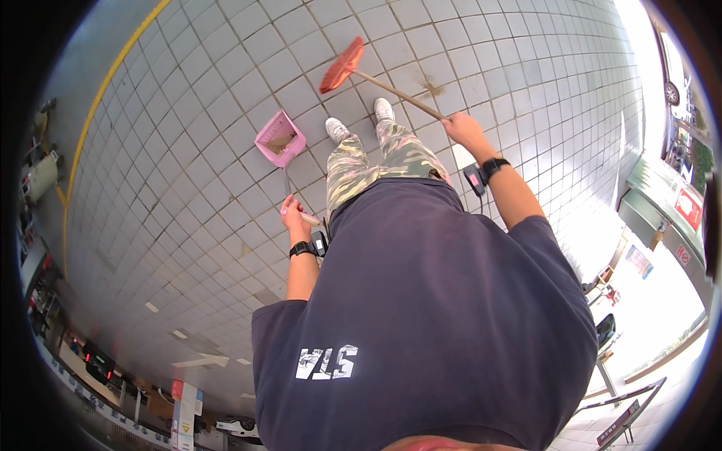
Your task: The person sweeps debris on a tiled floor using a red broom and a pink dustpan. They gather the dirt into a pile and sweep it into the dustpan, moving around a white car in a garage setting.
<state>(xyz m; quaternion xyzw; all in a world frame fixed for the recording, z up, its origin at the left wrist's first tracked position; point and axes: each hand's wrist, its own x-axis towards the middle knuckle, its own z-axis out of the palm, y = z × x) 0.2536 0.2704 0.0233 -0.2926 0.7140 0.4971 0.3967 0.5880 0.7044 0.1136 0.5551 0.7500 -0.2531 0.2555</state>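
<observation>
Nearest is the dark shirt (421,301) of the person, and beyond it are the patterned trousers (391,159). On the left side, the left hand (295,216) is closed around the handle (286,180) of a pink dustpan (281,124); a black band (301,249) is on its wrist. The dustpan lies farther than this hand and slightly to its left, at the other end of the handle, and some brown dirt (280,143) is inside it. On the right, a bit farther than the left hand, the right hand (466,131) is closed on the stick (399,94) of a broom (343,66). This wrist also has a black band (495,166). From the right hand, the stick goes far and to the left, so the orange head of the broom is well apart from the hand, beyond the white shoes (360,120). A brown stain (431,86) is on the tiled floor (218,150), just beyond the stick. At the far left, a yellow line (92,113) crosses the floor.
</observation>
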